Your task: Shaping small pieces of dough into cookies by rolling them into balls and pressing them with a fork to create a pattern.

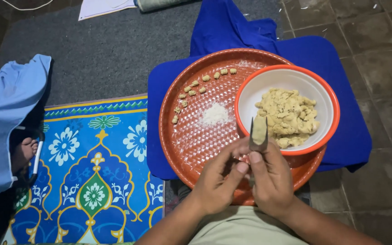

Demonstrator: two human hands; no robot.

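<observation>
Head view — orange tray [191, 140] on blue cloth [341, 136], tiled floor [377, 54].

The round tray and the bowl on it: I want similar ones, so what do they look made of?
The tray looks like moulded orange-brown plastic: glossy, with a dimpled pattern. The bowl, white inside with an orange rim, also looks like smooth plastic or melamine, though glazed ceramic cannot be ruled out.

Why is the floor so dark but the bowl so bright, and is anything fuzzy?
In the head view, light falls mostly on the middle: the white bowl and the flour pile look bright, while the corners fade dark. The tray glints on its bumps. The left hand and right hand look slightly soft.
</observation>
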